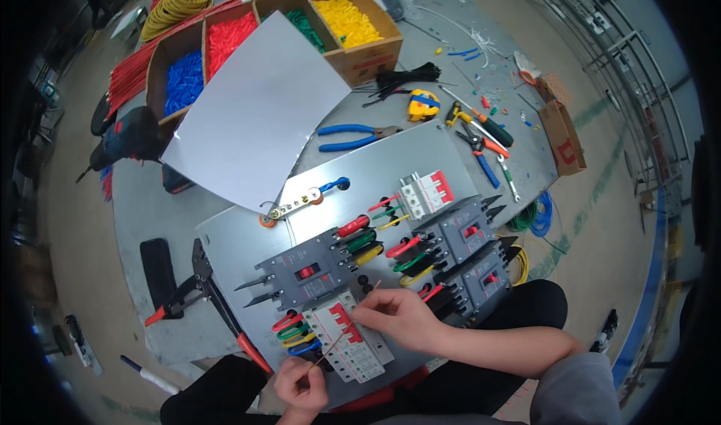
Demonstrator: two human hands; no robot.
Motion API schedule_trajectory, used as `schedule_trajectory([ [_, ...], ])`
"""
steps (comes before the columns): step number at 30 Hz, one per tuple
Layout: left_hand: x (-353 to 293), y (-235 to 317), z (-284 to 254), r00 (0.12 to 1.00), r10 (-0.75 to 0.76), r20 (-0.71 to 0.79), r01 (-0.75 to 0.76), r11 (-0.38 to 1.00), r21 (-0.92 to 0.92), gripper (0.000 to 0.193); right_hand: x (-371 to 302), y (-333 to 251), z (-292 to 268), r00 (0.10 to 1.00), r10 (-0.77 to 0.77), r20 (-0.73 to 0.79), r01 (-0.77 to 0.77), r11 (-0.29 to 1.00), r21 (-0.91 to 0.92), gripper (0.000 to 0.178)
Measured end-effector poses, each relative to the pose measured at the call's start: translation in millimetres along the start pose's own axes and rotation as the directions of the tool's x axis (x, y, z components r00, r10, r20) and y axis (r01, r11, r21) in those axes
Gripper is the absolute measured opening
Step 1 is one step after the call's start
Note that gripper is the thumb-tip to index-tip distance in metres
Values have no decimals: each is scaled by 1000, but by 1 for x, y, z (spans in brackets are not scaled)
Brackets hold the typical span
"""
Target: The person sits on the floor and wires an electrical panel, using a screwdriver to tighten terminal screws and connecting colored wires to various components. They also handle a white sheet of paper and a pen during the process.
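A thin copper-coloured wire (329,349) stretches slantwise between my hands, across the front of a white breaker with red levers (348,350). My left hand (300,386) pinches its lower end, near the breaker's bottom left corner. Above and to the right, my right hand (398,318) closes thumb and fingers on the same wire, and a short tip pokes out past them. Red, green, yellow and blue wires (299,336) loop into the breaker's left side. Just beyond it sits a grey moulded-case breaker (304,269) on the metal mounting plate (248,248).
Two more grey breakers (472,233) and a small white one (426,194) stand at the plate's right. A white sheet (259,113) leans over the divided box (368,60) of coloured sleeves. Blue pliers (349,136), a tape measure (423,105), a drill (129,141) and a red-handled cutter (218,297) lie around.
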State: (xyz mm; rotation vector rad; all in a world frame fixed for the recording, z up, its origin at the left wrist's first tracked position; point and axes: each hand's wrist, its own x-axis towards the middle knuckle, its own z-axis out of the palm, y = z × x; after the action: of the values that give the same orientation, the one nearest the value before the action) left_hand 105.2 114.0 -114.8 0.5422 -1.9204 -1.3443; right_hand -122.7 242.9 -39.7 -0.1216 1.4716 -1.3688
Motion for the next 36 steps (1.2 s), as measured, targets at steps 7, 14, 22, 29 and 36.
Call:
schedule_trajectory([
  [7, -5, -4, -1, 999, -15, 33, 15, 1000, 11, 15, 2, 7, -4, 999, 3, 38, -5, 998, 68, 13],
  [14, 6, 0, 3, 997, -7, 73, 9, 999, -30, 13, 6, 0, -7, 998, -24, 58, 26, 999, -40, 12],
  [22, 9, 8, 6, 997, -8, 73, 9, 1000, -14, 24, 2, -3, -2, 964, -244, 102, 248, 968, -33, 15],
  [29, 34, 56, 2, 974, 156, 161, -179, 974, 141, 9, -15, -12, 2, 881, -439, 178, 428, 898, 100, 10],
  [36, 48, 116, -2, 924, -143, 353, 158, 987, -12, 26, -41, -40, 12, 778, -617, 120, 614, 787, 59, 13],
])
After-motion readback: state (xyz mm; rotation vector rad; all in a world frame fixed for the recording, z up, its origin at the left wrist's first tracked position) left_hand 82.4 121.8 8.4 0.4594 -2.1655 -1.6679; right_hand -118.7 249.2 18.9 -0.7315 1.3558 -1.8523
